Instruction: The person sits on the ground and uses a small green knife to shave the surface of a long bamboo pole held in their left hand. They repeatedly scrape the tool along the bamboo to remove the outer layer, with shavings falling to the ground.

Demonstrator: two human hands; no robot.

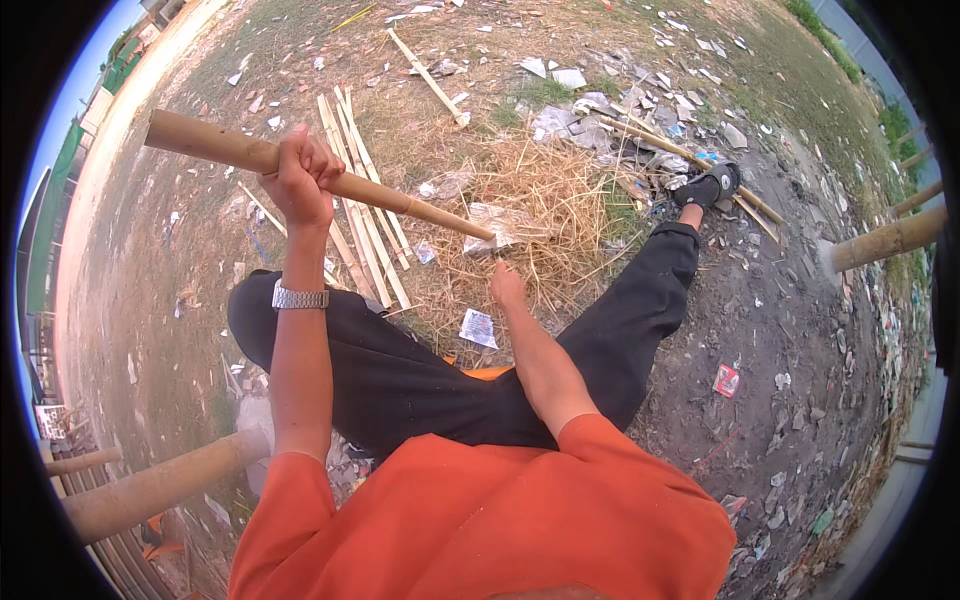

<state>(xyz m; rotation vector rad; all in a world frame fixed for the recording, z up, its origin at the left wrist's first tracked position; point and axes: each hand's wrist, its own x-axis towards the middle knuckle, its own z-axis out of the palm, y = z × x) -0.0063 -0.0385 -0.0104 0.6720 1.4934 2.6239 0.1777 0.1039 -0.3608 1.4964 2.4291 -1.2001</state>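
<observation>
A long bamboo pole (390, 197) slants across in front of me, its thick end raised at the upper left and its thin end low near the middle. My left hand (303, 172) is wrapped round the pole's upper part, with a metal watch on that wrist. Close below the thin end, my right hand (509, 287) is closed, and what it grips is hidden or too small to make out. Under and beyond that end lies a heap of straw-like shavings (560, 215). A pale scrap (492, 222) shows just behind the pole's tip.
Several split bamboo strips (362, 190) lie on the ground left of the shavings. Another pole (680, 152) lies by my right shoe (708, 186). Upright bamboo posts (890, 240) stand at right, with another post (165, 485) at lower left. Paper and plastic litter (590, 110) covers the ground.
</observation>
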